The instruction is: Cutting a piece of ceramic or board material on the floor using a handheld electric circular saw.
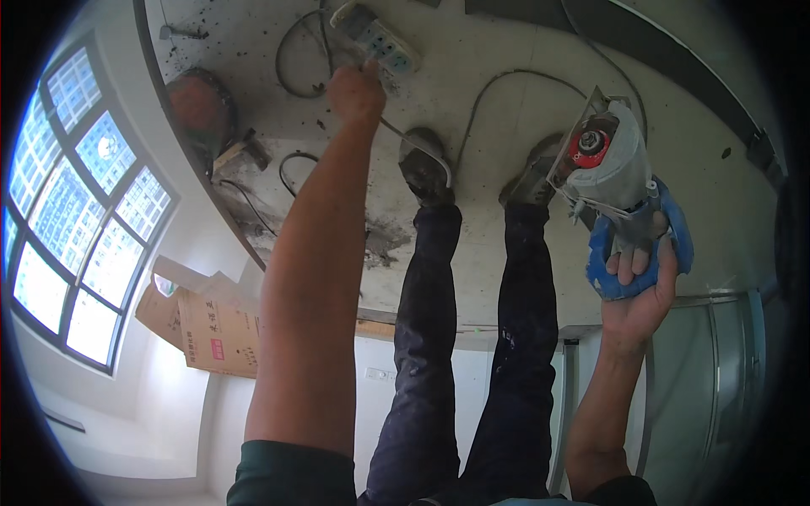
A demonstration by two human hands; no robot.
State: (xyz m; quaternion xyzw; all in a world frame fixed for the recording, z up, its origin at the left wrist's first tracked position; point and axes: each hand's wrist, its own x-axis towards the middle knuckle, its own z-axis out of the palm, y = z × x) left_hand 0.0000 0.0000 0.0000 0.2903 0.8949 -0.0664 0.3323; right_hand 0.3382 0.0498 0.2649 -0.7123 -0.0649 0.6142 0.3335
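Note:
My left hand [356, 94] is closed on a cable [413, 142] at the lower end of a grey, dusty power strip [374, 38]. Whether a plug is inside the fingers is hidden. The cable runs down to the right over my left shoe [424, 169]. On the right, my right hand [639, 287] grips the blue handle [602, 266] of a handheld power cutting tool [624, 160] with a pale housing, a metal plate and a red part round its spindle. The tool is held above my right shoe.
Cables [498, 78] loop across the dusty surface underfoot. A reddish round container [192, 110] and a hammer-like tool [236, 152] lie upper left. Cardboard boxes [218, 337] are at lower left beside a window [72, 236]. A dark rail [620, 59] runs along the upper right.

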